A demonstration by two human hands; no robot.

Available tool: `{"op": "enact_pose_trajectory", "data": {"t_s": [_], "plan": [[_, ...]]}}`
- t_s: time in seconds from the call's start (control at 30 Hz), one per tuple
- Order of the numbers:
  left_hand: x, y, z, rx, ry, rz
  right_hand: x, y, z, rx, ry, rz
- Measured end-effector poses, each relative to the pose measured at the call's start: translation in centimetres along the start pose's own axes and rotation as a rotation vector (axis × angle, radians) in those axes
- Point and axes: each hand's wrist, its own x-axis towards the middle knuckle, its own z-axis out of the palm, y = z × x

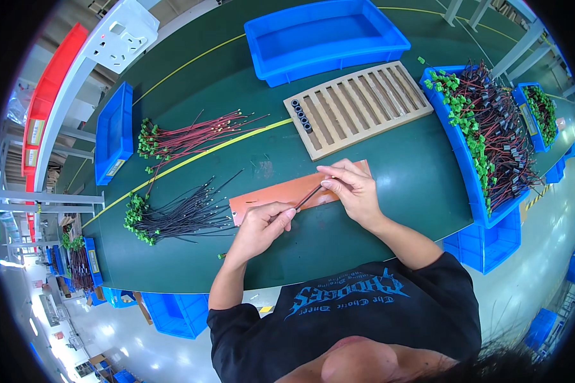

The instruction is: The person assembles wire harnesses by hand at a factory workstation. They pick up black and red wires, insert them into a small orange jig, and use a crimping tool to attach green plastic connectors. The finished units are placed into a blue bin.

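My left hand and my right hand each pinch one end of a thin black wire, stretched between them above an orange-brown flat strip on the green table. A bundle of black wires with green connectors lies to the left of my left hand. Farther back, a bundle of red wires with green connectors is spread out. A slotted wooden rack with several small black rings at its left end sits beyond my right hand.
An empty blue tray stands at the back. Blue bins on the right hold red-black wires with green connectors. A small blue bin sits at the left. More blue crates stand on the floor below the table's front edge.
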Motion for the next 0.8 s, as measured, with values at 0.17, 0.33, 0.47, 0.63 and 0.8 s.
{"op": "enact_pose_trajectory", "data": {"t_s": [0.17,0.33,0.47,0.63,0.8], "plan": [[1.3,-0.7,1.5,0.068,0.088,0.189,0.3,0.3,-0.4,-0.043,-0.053,-0.042],[3.1,-3.0,2.5,0.195,0.372,0.397,6.5,0.7,-2.0,-0.346,-0.054,-0.073],[5.0,-4.3,3.0,0.089,0.422,0.425,12.0,3.7,-1.7,-0.872,-0.078,-0.185],[5.7,-5.9,3.7,-0.044,0.339,0.328,13.5,6.4,-0.5,-1.168,-0.103,-0.317],[5.5,-5.5,3.1,-0.205,0.252,0.217,11.5,6.1,-3.4,-0.070,0.003,0.102]]}}
